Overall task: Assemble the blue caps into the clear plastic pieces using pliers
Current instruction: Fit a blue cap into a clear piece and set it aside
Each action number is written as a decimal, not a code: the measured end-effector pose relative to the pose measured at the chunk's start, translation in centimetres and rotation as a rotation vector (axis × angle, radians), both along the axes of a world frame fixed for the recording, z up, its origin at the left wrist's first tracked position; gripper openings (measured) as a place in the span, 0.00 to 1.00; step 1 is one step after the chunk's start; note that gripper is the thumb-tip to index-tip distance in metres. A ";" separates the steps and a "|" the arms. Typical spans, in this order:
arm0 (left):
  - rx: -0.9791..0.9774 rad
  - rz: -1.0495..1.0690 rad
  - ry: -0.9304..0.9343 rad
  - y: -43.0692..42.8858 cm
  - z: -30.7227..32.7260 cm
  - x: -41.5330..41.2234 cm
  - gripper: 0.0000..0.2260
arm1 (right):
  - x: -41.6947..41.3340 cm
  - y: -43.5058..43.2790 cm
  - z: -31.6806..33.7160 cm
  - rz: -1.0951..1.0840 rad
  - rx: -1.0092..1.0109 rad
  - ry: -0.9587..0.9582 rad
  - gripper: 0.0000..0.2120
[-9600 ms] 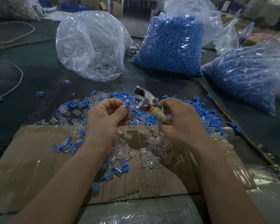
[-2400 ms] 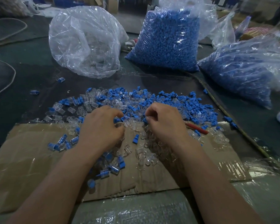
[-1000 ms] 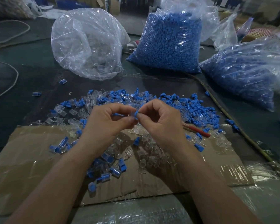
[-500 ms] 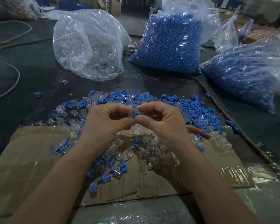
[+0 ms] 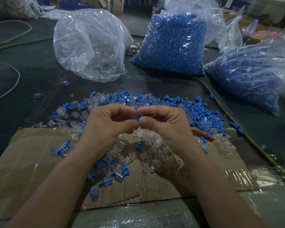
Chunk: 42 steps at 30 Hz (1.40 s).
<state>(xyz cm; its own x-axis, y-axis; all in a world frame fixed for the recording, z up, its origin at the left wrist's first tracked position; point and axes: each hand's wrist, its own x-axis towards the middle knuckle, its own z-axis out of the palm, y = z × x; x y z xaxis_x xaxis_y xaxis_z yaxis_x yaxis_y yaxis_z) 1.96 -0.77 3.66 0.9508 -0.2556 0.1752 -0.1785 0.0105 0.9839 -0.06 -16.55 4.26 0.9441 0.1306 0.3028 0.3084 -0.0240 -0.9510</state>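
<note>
Blue cap (image 5: 139, 116) pinched between left hand (image 5: 109, 124) and right hand (image 5: 164, 124) fingers (image 5: 145, 125).

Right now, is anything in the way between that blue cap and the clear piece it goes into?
Nothing visible. The right hand pinches the blue cap directly against the clear piece, which the left hand pinches; only their fingertips surround the two parts.

Bare cardboard (image 5: 28, 162) open at left, loose parts (image 5: 196, 109) heaped mid-table, clear bag (image 5: 89, 46) and blue bags (image 5: 171, 46) blocking beyond
</note>
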 end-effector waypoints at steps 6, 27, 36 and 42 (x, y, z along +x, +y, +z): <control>0.003 -0.021 0.002 -0.1 0.2 -0.2 0.06 | 0.2 -0.2 -0.4 -0.035 -0.030 -0.037 0.09; -0.048 -0.027 0.162 0.2 0.3 0.1 0.05 | 0.2 0.2 -1.0 -0.078 -0.254 -0.138 0.17; -0.078 -0.026 0.245 0.3 0.5 0.1 0.10 | 0.3 0.1 -1.1 -0.057 -0.260 -0.120 0.18; -0.097 -0.040 0.273 0.4 0.7 0.1 0.10 | 0.4 0.1 -1.4 -0.065 -0.246 -0.156 0.15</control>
